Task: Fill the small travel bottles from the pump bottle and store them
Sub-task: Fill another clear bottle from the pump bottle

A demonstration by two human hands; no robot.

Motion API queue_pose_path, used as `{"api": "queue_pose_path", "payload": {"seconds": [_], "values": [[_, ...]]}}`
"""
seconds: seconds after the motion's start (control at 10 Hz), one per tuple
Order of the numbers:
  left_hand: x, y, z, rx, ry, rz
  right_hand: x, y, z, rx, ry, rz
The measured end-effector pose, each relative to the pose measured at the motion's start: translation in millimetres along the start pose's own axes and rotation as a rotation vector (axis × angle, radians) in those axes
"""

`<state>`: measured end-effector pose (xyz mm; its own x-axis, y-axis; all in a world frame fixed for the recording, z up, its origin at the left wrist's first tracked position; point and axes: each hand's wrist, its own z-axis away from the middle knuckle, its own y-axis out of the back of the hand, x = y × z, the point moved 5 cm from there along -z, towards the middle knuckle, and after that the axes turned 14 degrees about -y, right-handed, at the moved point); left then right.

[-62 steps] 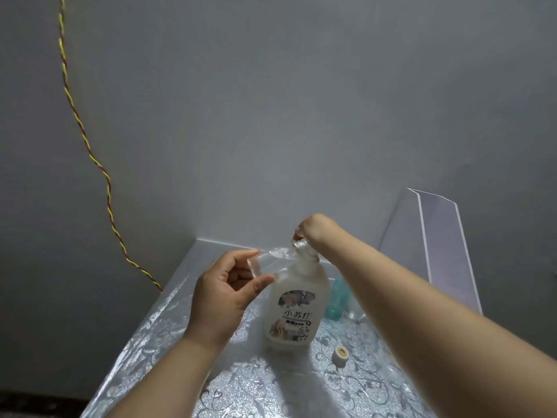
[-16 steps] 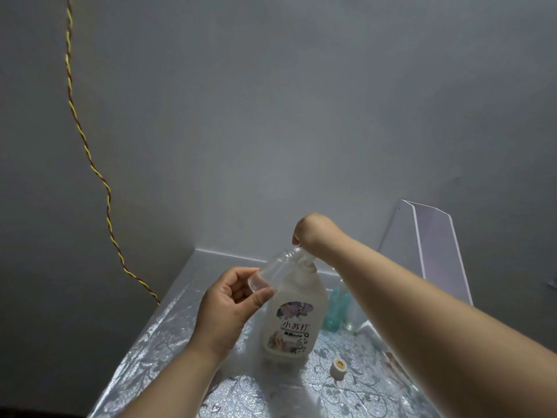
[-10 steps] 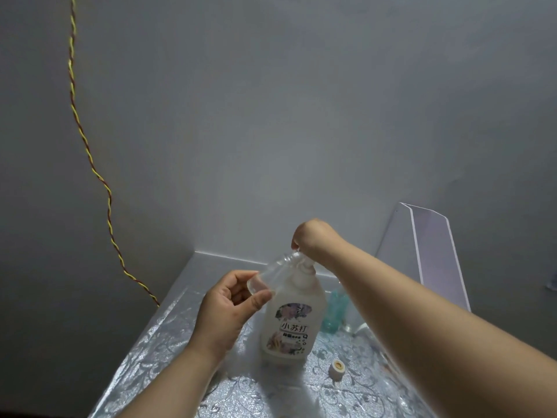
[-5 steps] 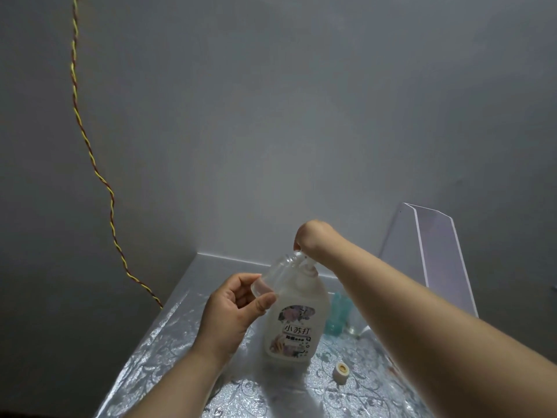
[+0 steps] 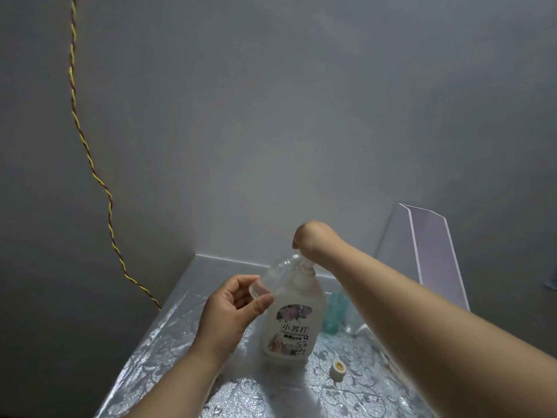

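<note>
Silvery and floral-patterned, the table (image 5: pixel 168 372) is carrying the pump bottle (image 5: pixel 294 324), which is standing upright. The left hand (image 5: pixel 229 315) is pinching the clear travel bottle (image 5: pixel 272 277) by its base, tilting its mouth up to the pump spout. The right hand (image 5: pixel 310 239) is sitting on the pump head (fingers hidden, so I cannot tell its grip). A small cap (image 5: pixel 337 368) is lying beside the pump bottle.

The pump bottle (image 5: pixel 291 321) stands on the desk (image 5: pixel 168 351); a cap (image 5: pixel 337 369) lies front-right of it, a small bottle (image 5: pixel 333 315) just behind-right.
</note>
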<state>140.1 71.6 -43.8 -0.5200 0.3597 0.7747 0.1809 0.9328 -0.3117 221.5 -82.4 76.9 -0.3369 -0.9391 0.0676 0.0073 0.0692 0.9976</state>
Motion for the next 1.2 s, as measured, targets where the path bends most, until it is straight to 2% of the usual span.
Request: {"api": "queue_pose_path", "payload": {"seconds": [0.1,0.3,0.4,0.7,0.8,0.9,1.1,1.2], "values": [[1.4,-2.1,0.8,0.002,-0.002,0.013,5.0,7.6,-0.3,0.037,-0.007,-0.108],[1.8,-3.6,0.5,0.008,0.005,0.016,2.2,2.1,-3.5,-0.020,-0.039,-0.097],[-0.4,-1.5,0.5,0.013,0.012,0.006,1.3,-3.9,-0.7,0.021,-0.029,-0.115],[-1.9,2.8,0.8,0.012,0.034,-0.002,4.0,-13.9,2.0,0.009,-0.033,-0.163],[-0.2,1.1,1.0,0.005,0.029,0.006,8.6,-3.6,13.9,0.025,-0.069,-0.331],[-0.5,1.4,1.3,0.003,0.037,0.016,10.4,6.7,20.1,0.041,-0.081,-0.360],[-2.9,-0.5,2.8,-0.011,0.070,0.059,17.7,12.4,24.4,0.092,-0.088,-0.639],[-3.0,-0.3,2.8,-0.009,0.081,0.089,17.6,12.8,26.0,0.092,-0.078,-0.697]]}}
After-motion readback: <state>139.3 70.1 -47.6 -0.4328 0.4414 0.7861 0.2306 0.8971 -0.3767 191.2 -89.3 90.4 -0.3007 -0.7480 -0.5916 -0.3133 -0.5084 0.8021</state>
